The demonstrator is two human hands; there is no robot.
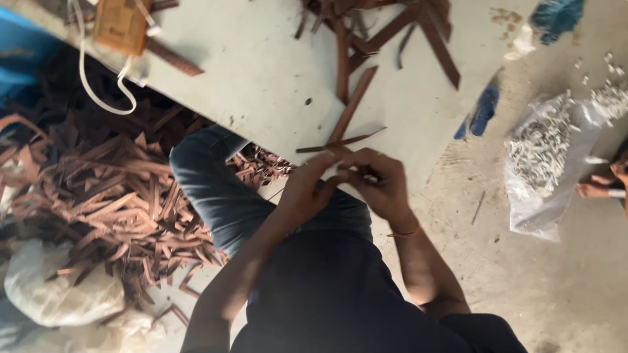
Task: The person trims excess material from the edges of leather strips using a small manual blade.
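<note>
A seated person works a thin brown strip [339,142] between both hands at the near edge of a low grey board [261,78], the strip lying level just above the fingertips, one pointed end reaching out over the board toward the loose brown strips [366,39] scattered at its far side, likely so that fresh pieces stay within reach. The left hand [307,189] and the right hand [378,180] meet fingertip to fingertip over the lap, both closed in a pinch on the near end of the strip; exactly how each finger sits on it is blurred. Both forearms rise from bent elbows and converge, wrists cocked inward, a thin band on the right wrist. A knee in blue jeans [216,176] juts out under the board's edge. To the left a deep heap of brown offcuts [111,196] spreads across the floor beside a white sack [59,294]. To the right, on the dusty floor, lie a blue sandal [483,111] and a clear plastic bag of pale scraps [543,163], with another person's hand [595,189] just beside it
</note>
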